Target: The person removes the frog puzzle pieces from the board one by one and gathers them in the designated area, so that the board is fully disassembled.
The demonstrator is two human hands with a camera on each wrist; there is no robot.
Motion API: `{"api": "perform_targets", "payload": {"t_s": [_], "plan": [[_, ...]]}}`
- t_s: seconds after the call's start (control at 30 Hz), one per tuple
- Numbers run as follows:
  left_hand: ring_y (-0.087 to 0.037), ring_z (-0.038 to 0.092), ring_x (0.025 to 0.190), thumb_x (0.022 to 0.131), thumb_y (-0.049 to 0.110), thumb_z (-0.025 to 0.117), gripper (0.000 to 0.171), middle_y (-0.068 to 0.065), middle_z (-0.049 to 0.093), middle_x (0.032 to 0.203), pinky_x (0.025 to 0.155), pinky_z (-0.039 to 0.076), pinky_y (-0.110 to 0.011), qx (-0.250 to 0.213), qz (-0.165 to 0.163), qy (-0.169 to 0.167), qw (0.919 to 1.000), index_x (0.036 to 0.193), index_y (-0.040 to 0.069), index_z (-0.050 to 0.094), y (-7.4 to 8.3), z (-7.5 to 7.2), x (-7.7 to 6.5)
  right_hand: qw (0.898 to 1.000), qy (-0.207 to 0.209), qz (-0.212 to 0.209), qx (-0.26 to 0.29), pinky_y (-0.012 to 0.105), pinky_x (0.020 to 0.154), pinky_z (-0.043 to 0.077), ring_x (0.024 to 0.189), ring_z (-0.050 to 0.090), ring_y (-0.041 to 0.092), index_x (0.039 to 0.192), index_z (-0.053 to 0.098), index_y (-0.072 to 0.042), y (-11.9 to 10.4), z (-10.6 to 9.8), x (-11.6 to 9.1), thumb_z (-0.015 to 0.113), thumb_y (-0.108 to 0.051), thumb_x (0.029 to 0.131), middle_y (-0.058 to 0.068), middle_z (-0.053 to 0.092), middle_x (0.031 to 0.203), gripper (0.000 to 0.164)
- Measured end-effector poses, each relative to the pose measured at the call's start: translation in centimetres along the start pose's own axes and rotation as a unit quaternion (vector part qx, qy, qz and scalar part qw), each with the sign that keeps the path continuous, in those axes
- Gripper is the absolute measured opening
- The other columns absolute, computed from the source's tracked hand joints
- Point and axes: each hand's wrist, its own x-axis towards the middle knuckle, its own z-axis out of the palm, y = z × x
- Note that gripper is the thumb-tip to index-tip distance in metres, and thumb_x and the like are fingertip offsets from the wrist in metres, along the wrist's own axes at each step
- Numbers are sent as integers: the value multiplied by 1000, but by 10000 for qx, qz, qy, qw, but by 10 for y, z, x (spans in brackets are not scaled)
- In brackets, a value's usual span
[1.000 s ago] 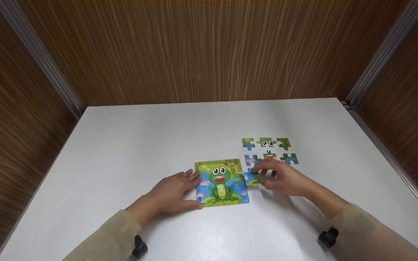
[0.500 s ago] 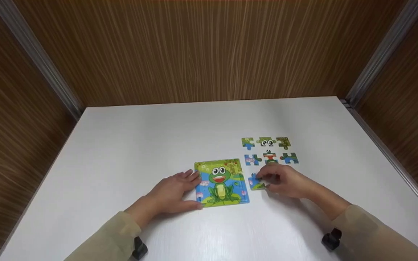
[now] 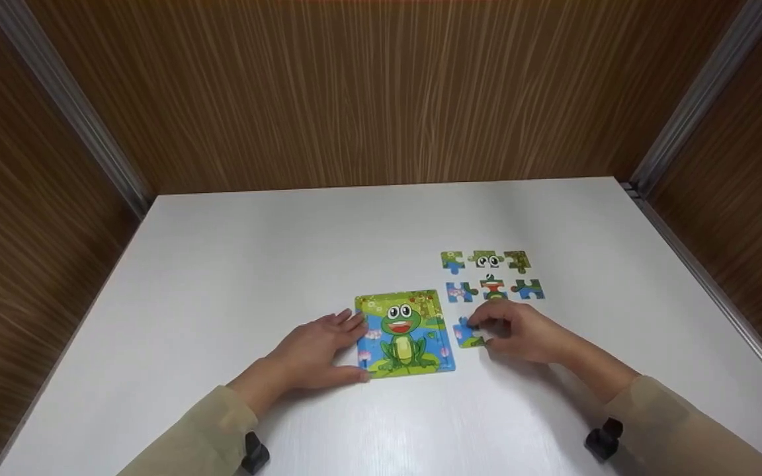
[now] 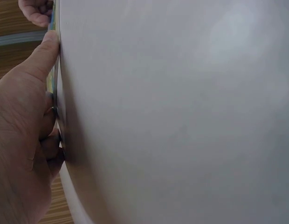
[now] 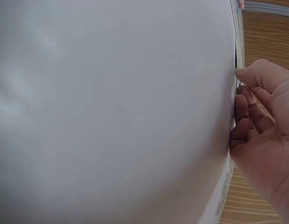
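Observation:
In the head view a square frog picture board (image 3: 404,334) lies flat on the white table. My left hand (image 3: 315,350) rests against its left side, fingertips on the edge and thumb at the lower left corner. Just right of the board, my right hand (image 3: 520,330) pinches a blue and green jigsaw puzzle piece (image 3: 465,334) between thumb and fingers, low at the tabletop. Its right part is hidden by the fingers. The left wrist view shows my left thumb (image 4: 42,56) along the board's thin edge. In the right wrist view my right hand (image 5: 263,107) has bent fingers at table level.
Beyond my right hand, several loose puzzle pieces lie in two rows, among them an eyes piece (image 3: 487,260) and a red mouth piece (image 3: 492,286). Wood-grain panels (image 3: 381,92) enclose the white table (image 3: 255,251) at the back and sides.
The right hand has drawn the puzzle piece slightly down and right, apart from the board's edge, then held nearly still. The left hand and board have stayed in place.

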Motion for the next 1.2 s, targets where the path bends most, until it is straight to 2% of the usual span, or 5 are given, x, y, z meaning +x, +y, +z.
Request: {"api": "perform_targets", "payload": {"t_s": [0.2, 0.47, 0.8, 1.03, 1.2], "plan": [[-30, 31, 158, 96, 70, 61, 88, -7, 40, 167, 125, 31, -49, 0, 62, 55, 10000, 160, 11, 50, -2, 2, 0, 9999, 41, -122, 71, 29, 99, 50, 115, 61, 23, 125, 74, -12, -2, 0, -1, 74, 3, 88, 2, 68, 127, 39], [-29, 31, 158, 96, 73, 60, 89, -5, 40, 168, 125, 30, -49, 33, 39, 38, 10000, 161, 13, 48, -3, 3, 0, 9998, -1, -63, 169, 29, 98, 49, 114, 59, 24, 125, 74, -12, -3, 0, -2, 75, 4, 88, 3, 67, 127, 40], [-28, 30, 158, 96, 72, 59, 89, -5, 38, 168, 126, 28, -48, -1, 16, -7, 10000, 161, 12, 47, -2, 1, 0, 9996, -26, 239, 117, 31, 93, 50, 109, 57, 24, 126, 75, -15, -8, -2, 0, 77, 0, 88, 0, 65, 124, 40], [-28, 30, 158, 96, 70, 61, 88, -5, 39, 168, 126, 28, -48, -32, 32, -4, 10000, 160, 11, 48, -1, 0, 0, 9997, 112, 18, 203, 36, 88, 51, 107, 61, 26, 124, 74, -10, -21, -4, 5, 75, -3, 93, 3, 69, 121, 32], [-29, 30, 158, 96, 68, 64, 87, -7, 39, 167, 126, 29, -48, -51, 83, 11, 10000, 159, 10, 49, 0, -1, 0, 9989, 0, -247, 400, 40, 87, 54, 109, 64, 31, 126, 73, -7, -38, 1, 16, 79, -6, 94, 8, 70, 121, 32]]}}
